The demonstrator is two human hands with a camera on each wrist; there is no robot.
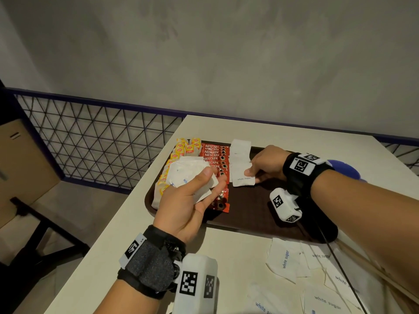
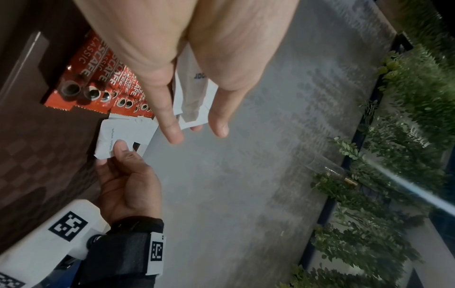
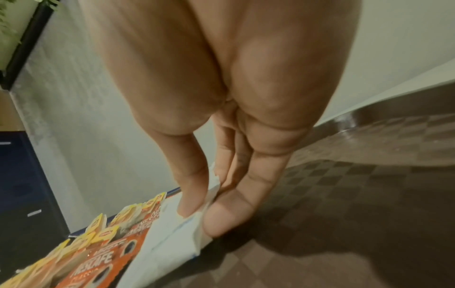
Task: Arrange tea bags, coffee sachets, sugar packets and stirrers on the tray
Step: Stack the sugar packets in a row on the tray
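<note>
A dark brown tray [image 1: 256, 211] lies on the pale table. Along its left side run yellow tea bags [image 1: 181, 147], then a column of red coffee sachets [image 1: 215, 155], then a column of white sugar packets [image 1: 240, 152]. My left hand [image 1: 197, 189] hovers over the tray's left part and grips a fanned stack of white sugar packets [image 1: 188, 171] [image 2: 191, 91]. My right hand [image 1: 260, 168] pinches the corner of one sugar packet [image 1: 242, 177] [image 3: 172, 233] lying at the near end of the white column. No stirrers are plainly in view.
Loose sugar packets [image 1: 313, 273] lie scattered on the table [image 1: 136, 223] near the tray's front right corner. A blue round thing [image 1: 344, 168] shows behind my right wrist. A wire-mesh railing [image 1: 95, 141] borders the table's left side, with a drop beyond it.
</note>
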